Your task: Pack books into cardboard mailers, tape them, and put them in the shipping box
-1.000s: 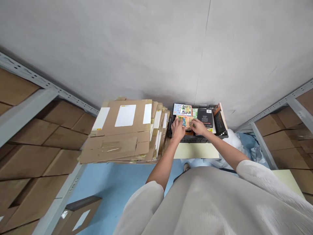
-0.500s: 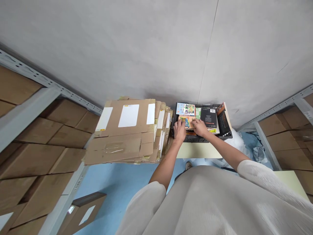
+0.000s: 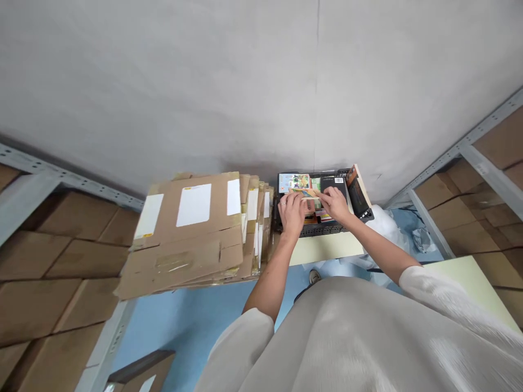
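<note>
A black plastic crate (image 3: 322,231) full of books stands on a pale table against the wall. My left hand (image 3: 291,211) and my right hand (image 3: 335,202) are both inside it, fingers curled on the two ends of a thin orange-covered book (image 3: 307,193) that is raised a little above the rest. A colourful picture book (image 3: 293,182) lies at the crate's far left, a black book with a barcode (image 3: 334,181) at the far middle, and a dark orange-spined book (image 3: 357,190) leans on the right rim.
A tall stack of flattened cardboard boxes (image 3: 192,228) stands left of the crate. Metal shelving with cardboard cartons (image 3: 53,261) lines the left side, and more shelving (image 3: 482,179) the right. A pale table corner (image 3: 469,277) is at right; the floor (image 3: 188,321) is blue.
Both hands have lifted the thin orange book up from among the books in the crate. The camera has swung a little to the right.
</note>
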A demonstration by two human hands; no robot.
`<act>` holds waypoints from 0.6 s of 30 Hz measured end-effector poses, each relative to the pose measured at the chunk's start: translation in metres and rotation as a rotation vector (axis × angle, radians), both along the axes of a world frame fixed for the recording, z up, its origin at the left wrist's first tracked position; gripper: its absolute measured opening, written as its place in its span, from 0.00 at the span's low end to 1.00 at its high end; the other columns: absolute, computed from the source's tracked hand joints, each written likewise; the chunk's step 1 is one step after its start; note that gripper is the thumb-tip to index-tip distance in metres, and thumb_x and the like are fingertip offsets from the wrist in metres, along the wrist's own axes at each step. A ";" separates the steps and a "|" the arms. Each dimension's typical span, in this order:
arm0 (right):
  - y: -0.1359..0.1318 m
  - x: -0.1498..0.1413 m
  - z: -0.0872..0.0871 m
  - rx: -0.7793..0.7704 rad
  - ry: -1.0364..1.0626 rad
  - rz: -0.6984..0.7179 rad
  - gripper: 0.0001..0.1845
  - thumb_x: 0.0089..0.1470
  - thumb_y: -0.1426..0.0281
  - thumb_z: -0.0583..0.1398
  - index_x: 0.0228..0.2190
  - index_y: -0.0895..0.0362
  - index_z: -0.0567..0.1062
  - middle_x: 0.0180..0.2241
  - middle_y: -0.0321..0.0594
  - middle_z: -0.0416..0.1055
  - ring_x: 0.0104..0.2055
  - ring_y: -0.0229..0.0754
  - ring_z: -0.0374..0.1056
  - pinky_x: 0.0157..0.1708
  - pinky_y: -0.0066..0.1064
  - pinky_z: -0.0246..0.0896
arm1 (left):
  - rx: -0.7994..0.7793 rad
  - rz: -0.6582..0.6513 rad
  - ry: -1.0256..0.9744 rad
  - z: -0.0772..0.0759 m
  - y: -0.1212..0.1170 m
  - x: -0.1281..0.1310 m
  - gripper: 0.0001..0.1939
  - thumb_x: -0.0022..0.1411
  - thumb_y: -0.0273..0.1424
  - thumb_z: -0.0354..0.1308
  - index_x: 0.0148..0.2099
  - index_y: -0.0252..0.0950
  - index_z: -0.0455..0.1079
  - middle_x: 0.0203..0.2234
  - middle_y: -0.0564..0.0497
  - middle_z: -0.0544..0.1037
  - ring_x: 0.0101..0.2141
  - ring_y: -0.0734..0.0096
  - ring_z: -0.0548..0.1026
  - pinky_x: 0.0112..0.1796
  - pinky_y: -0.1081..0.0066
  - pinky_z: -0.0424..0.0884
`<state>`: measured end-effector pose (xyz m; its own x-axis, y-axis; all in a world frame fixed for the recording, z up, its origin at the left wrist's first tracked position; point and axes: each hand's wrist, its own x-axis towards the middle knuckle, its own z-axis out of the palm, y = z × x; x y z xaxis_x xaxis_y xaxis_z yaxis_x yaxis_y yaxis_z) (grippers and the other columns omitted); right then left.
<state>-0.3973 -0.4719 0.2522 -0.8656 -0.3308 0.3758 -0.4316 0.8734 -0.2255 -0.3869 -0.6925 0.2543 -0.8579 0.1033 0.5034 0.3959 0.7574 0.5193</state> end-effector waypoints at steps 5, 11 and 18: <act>0.067 0.033 0.027 -0.011 0.069 -0.196 0.22 0.76 0.66 0.52 0.62 0.47 0.79 0.47 0.47 0.71 0.49 0.51 0.64 0.52 0.42 0.60 | 0.018 -0.224 0.077 0.031 0.056 -0.006 0.18 0.82 0.38 0.47 0.60 0.43 0.77 0.56 0.43 0.80 0.61 0.54 0.72 0.66 0.54 0.65; 0.171 0.117 0.034 -0.023 -0.002 -0.484 0.20 0.75 0.65 0.54 0.60 0.50 0.80 0.47 0.50 0.72 0.50 0.54 0.63 0.54 0.44 0.58 | -0.049 -0.495 0.100 0.053 0.164 0.027 0.20 0.82 0.35 0.44 0.62 0.42 0.76 0.56 0.43 0.81 0.61 0.55 0.73 0.65 0.54 0.66; 0.278 0.267 0.006 -0.047 -0.063 -0.757 0.20 0.75 0.65 0.51 0.50 0.54 0.81 0.47 0.51 0.73 0.50 0.54 0.64 0.51 0.42 0.58 | -0.241 -0.776 0.009 0.026 0.299 0.117 0.19 0.82 0.37 0.45 0.57 0.41 0.78 0.54 0.42 0.82 0.55 0.53 0.76 0.59 0.55 0.68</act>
